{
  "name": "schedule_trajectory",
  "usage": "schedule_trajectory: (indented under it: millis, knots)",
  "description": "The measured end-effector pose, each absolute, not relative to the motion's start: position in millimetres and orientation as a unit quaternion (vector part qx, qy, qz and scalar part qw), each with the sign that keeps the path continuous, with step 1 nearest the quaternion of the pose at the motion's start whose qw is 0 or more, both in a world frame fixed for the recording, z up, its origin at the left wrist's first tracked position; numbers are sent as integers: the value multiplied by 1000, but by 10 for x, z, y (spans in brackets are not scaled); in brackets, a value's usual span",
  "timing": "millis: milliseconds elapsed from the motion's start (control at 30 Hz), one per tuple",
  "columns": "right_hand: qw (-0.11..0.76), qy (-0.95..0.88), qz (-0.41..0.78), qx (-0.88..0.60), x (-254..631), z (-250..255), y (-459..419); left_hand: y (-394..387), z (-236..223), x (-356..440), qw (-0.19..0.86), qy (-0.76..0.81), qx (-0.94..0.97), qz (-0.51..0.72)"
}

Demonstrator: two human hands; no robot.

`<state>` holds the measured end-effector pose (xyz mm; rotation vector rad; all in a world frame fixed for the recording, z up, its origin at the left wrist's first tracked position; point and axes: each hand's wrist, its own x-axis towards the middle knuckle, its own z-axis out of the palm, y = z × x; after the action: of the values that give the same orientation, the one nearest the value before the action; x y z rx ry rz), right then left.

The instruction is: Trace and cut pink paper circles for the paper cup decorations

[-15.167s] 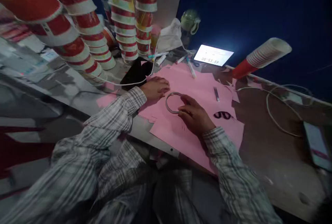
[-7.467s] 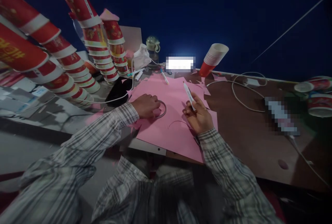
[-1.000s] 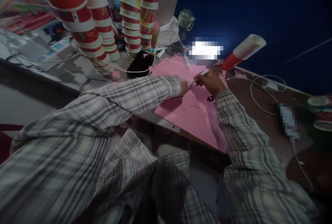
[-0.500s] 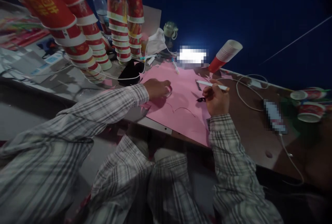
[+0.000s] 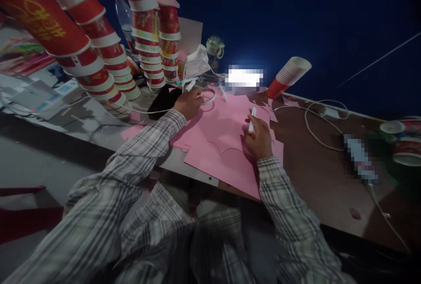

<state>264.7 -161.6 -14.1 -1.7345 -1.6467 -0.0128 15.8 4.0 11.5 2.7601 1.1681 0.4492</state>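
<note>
My left hand [image 5: 189, 103] pinches the near side of a thin pale ring [image 5: 214, 95], which looks like a roll of clear tape, over the back left part of the pink paper [image 5: 230, 119]. A white marker [image 5: 252, 119] with an orange end is in the closed fingers of my right hand [image 5: 259, 138], low over the paper's right side. Two curved dark lines are drawn on the front of this paper, between my hands. Another marker [image 5: 222, 92], white with a blue tip, lies at the paper's back edge.
Towers of red paper cups [image 5: 149, 51] rise at the left, near a plastic bottle [image 5: 124, 16]. Leaning cups [image 5: 289, 76] stand behind my right hand. A phone [image 5: 360, 157] with a white cable lies on the right. A black pouch-like object [image 5: 164, 100] rests beside my left hand.
My left hand has moved left and away from me with the ring. My right hand has come left and nearer, and the marker has turned from sideways to nearly lengthwise.
</note>
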Motion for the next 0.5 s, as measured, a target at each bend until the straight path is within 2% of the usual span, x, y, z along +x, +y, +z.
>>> schedule_trajectory:
  millis: [133,267,500]
  knots:
    - [298,-650,-27,-699,2660,-240,-1578,88,-13,217,22,404,907,114]
    - [247,-648,-21,-720,2654,-310,-1583,70,-18,255,36,420,901,107]
    - [249,-649,-13,-719,2690,-355,-1577,25,-43,194,111,429,878,182]
